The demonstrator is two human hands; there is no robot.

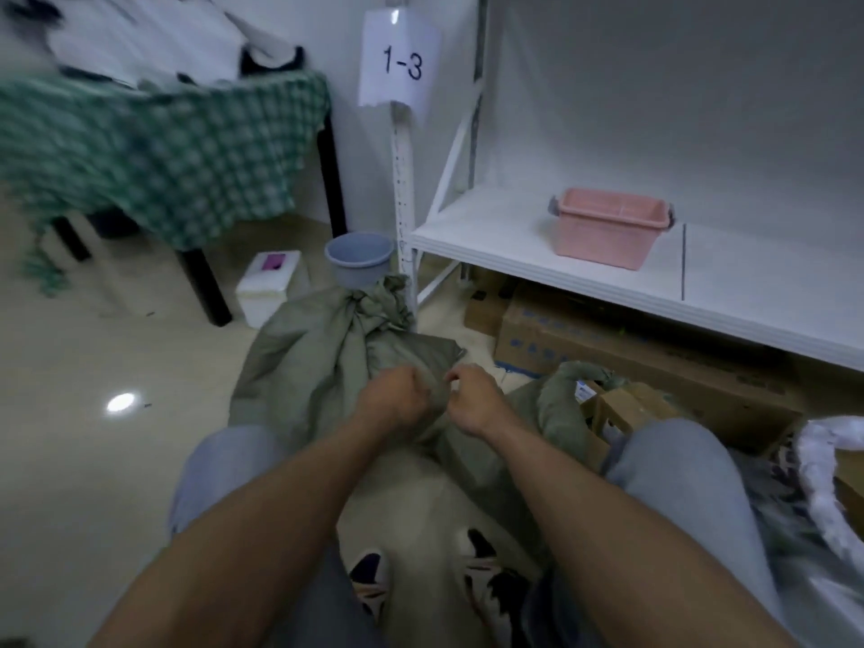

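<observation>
1. Green sack (318, 367) lies slumped on the pale floor between the person's knees. Its neck is tied in a knot (374, 301) at the far end, just in front of the grey bucket (359, 257).
2. Left hand (392, 397) is clenched round a bunch of the sack's cloth. Right hand (474, 402) pinches a fold of the same cloth with curled fingers. The two hands sit close together, near the sack's middle, well short of the knot.
3. Judgement: the step is gathering or tugging the cloth to shift the sack or work toward the tie.
4. To do it well, take a full fistful in each hand rather than a thin pinch, since loose weave likely slips. Pull evenly with both so the load does not roll sideways.
5. If the knot is the aim, walk the grips up the cloth toward it instead of hauling from the middle.
6. Mind the bucket, which touches or nearly touches the neck, so a sharp pull may tip it.
7. Around: white shelf (514, 254) with a pink tub (610, 226) to the right, cardboard boxes (608, 339) beneath.
</observation>
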